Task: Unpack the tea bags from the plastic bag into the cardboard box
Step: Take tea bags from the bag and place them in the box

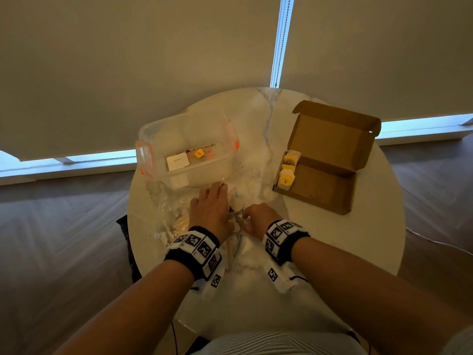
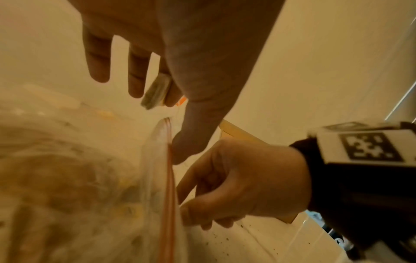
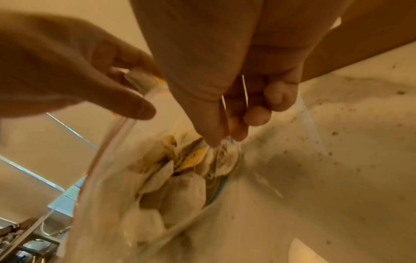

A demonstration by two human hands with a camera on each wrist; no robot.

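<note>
A clear zip plastic bag (image 1: pixel 174 213) lies on the table's near left with its mouth toward the middle. My left hand (image 1: pixel 210 201) rests on top of it and pinches the upper rim (image 3: pixel 139 80), lifting the mouth apart. My right hand (image 1: pixel 252 217) reaches into the mouth, where thumb and forefinger pinch one tea bag (image 3: pixel 219 147) off the pile of tea bags (image 3: pixel 180 186) inside. The cardboard box (image 1: pixel 320 185) stands at the right, its lid up, with a few yellow-tagged tea bags (image 1: pixel 286 175) in its narrow left compartment.
A clear plastic container (image 1: pixel 153 139) with orange latches stands behind the bag, with small items inside. Tea crumbs dot the round marble table (image 1: pixel 371 226) between the container and the box. Window blinds hang just beyond the table's far edge.
</note>
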